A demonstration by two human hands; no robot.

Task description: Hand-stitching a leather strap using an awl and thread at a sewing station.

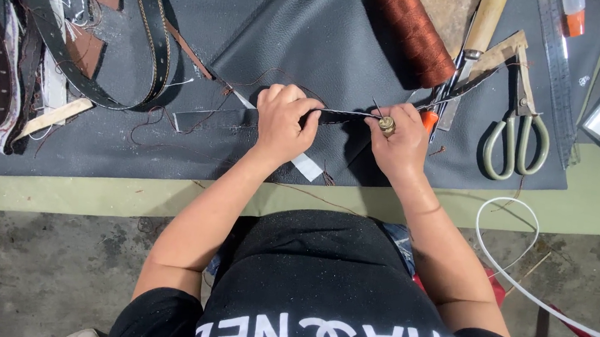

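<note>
My left hand (282,123) grips a narrow black leather strip (342,117) edge-up over the dark leather sheet (302,42) on the table. My right hand (399,142) pinches the strip's right end and holds a small awl with a brass ferrule (386,124), its thin point angled up and to the left. Thin brown thread (177,114) trails from the strip across the sheet to the left. A white strip (305,165) pokes out under my left hand.
A spool of brown thread (415,32) lies at the back, beside a wooden-handled tool (485,23) and scissors (517,131). A metal ruler (556,74) lies at right. Belts and leather scraps (77,40) are piled at left. A white cable (512,254) hangs off the table edge.
</note>
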